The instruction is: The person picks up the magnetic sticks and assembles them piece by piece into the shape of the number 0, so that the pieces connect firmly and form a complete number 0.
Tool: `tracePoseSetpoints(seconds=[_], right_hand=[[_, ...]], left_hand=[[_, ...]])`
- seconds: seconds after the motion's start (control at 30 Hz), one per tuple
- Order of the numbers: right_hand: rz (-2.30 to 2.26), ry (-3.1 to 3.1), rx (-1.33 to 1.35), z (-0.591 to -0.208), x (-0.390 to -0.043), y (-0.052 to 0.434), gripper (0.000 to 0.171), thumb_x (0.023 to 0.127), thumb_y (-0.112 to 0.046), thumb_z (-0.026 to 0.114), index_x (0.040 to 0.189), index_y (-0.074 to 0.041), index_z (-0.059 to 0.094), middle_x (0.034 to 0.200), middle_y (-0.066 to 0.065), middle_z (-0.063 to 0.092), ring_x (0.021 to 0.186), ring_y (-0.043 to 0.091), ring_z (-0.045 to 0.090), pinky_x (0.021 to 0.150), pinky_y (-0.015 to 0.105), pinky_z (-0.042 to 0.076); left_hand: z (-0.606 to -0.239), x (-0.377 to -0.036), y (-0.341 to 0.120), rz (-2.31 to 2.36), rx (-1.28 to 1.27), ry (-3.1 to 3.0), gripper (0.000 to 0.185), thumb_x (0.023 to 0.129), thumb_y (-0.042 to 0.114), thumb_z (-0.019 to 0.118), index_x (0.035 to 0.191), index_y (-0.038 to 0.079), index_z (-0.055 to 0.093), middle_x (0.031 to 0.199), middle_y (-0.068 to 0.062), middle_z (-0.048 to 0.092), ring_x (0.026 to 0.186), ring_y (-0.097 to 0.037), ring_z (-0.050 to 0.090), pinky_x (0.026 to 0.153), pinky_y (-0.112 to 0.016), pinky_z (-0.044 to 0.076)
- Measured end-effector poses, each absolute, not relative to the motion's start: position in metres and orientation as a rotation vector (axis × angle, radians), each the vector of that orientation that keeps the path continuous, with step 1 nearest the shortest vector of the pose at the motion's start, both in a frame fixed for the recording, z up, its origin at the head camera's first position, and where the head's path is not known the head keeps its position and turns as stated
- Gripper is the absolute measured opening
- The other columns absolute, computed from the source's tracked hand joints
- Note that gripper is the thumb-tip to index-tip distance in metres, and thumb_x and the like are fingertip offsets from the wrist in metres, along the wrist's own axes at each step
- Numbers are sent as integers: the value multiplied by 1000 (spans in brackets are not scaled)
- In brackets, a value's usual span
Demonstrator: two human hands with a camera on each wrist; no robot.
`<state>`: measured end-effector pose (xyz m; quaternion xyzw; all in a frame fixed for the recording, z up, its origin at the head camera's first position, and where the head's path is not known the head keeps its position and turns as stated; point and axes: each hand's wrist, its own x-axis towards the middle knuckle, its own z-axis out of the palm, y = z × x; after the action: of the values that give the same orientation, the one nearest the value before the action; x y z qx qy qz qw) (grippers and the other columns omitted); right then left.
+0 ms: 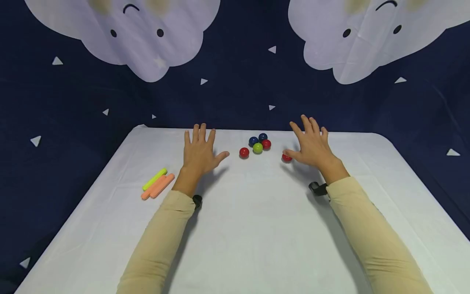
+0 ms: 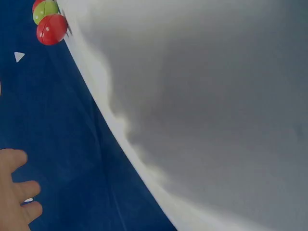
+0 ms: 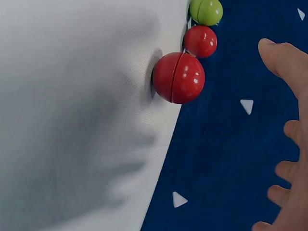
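Observation:
My left hand (image 1: 199, 152) hovers over the white table with its fingers spread and holds nothing. My right hand (image 1: 313, 146), likewise spread, is raised above the table on the right. Its thumb partly covers a red ball (image 1: 287, 158) in the head view; in the right wrist view that red ball (image 3: 178, 78) stands apart from the hand. Between the hands lie a second red ball (image 1: 244, 152), a green ball (image 1: 258, 148), a third red ball (image 1: 266, 144) and two blue balls, one nearer (image 1: 253, 141) and one farther (image 1: 262, 137).
Left of my left hand lie a yellow-green stick (image 1: 154, 179) and two orange sticks (image 1: 162, 186), side by side. The white table (image 1: 242, 228) ends just behind the balls, against a dark blue cloth (image 1: 235, 98) with clouds and triangles. Each wrist carries a black strap-on device.

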<state>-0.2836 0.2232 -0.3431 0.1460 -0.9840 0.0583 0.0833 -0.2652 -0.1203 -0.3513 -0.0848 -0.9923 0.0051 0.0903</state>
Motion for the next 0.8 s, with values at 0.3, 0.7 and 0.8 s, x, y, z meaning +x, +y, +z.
tracePoseSetpoints(seconds=[0.3,0.7,0.8], right_hand=[[212,-2998,590,-343,-252,245,79,89,-42,68,153,-11,34,162,25,19,148,49,14,108,74,18],[485,-3010,685,-349,-193,297,81,89,-45,69,153,-12,32,157,26,30,145,50,21,97,72,26],[466,-2984,670,-354,-191,303,81,88,-44,71,152,-12,33,155,26,33,143,50,24,94,71,28]], left_hand=[[-347,-236,-159,45,-385,-2945,76,93,56,58,150,9,39,157,-21,34,149,-40,26,119,-63,21],[-346,-188,-232,7,-510,-2817,37,87,22,72,117,1,69,113,-22,67,104,-41,62,78,-53,53],[-348,-182,-242,-17,-504,-2812,31,89,26,72,109,1,73,104,-20,69,96,-38,63,72,-52,54]])
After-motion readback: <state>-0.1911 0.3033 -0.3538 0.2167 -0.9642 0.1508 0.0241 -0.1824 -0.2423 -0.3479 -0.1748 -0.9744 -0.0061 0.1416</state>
